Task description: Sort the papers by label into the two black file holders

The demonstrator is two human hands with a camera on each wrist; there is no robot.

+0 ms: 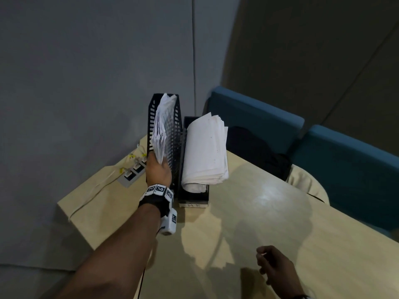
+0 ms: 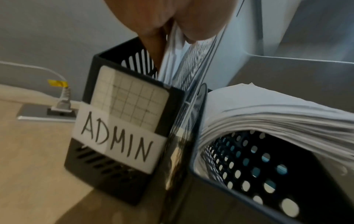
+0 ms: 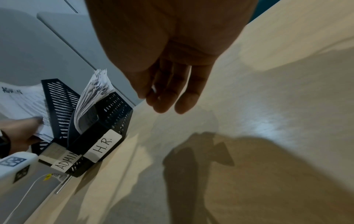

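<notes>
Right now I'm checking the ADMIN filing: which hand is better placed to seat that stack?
Left. The left hand already grips the white paper stack inside the black ADMIN file holder; the right hand hangs apart, holding nothing.

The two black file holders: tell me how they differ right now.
The ADMIN holder stands taller with slotted walls; the H.R. holder is lower with round holes. In the ADMIN holder the papers stand upright, gripped by the left hand; the H.R. stack curls over its side, untouched. Both are black, labelled in front, and stand side by side on the table.
</notes>
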